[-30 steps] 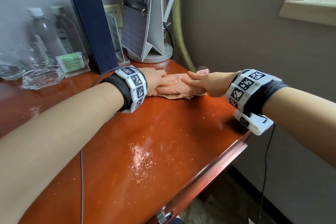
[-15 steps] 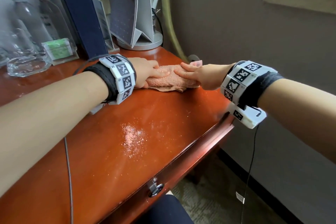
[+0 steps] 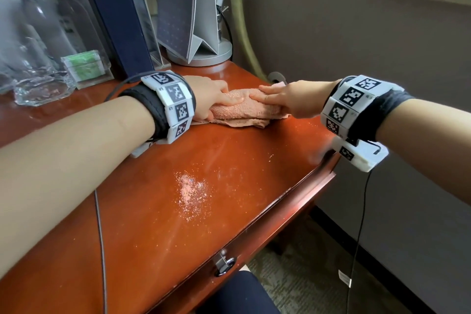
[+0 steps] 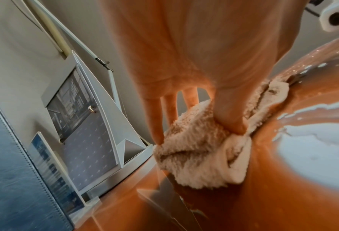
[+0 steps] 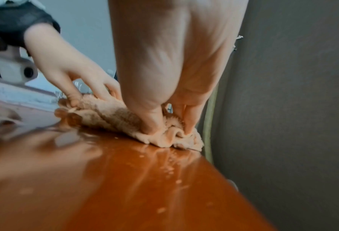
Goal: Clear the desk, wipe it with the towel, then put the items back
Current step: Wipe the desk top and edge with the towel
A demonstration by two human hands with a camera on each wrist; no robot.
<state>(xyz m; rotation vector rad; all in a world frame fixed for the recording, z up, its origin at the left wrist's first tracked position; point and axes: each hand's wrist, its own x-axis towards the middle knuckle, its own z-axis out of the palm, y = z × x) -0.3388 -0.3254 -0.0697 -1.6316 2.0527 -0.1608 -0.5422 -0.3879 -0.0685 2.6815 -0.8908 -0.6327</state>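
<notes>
A peach towel lies rolled up on the shiny red-brown bench, near its far right corner by the wall. The left hand holds the left end of the roll, its grip closed around the cloth, with the thumb on the near side and the fingers over the far side. The right hand holds the right end the same way, its thumb pushed into the folds and its fingers curled over the top. The two hands sit close together on the towel, and their fingertips almost meet in the middle. A patch of pale crumbs is spread on the bench nearer to the person, well apart from the towel. At the back of the bench stand a dark blue folder, a grey standing calendar and a glass ashtray. Two clear bottles stand behind the ashtray, and a small box with green inside is beside it.
</notes>
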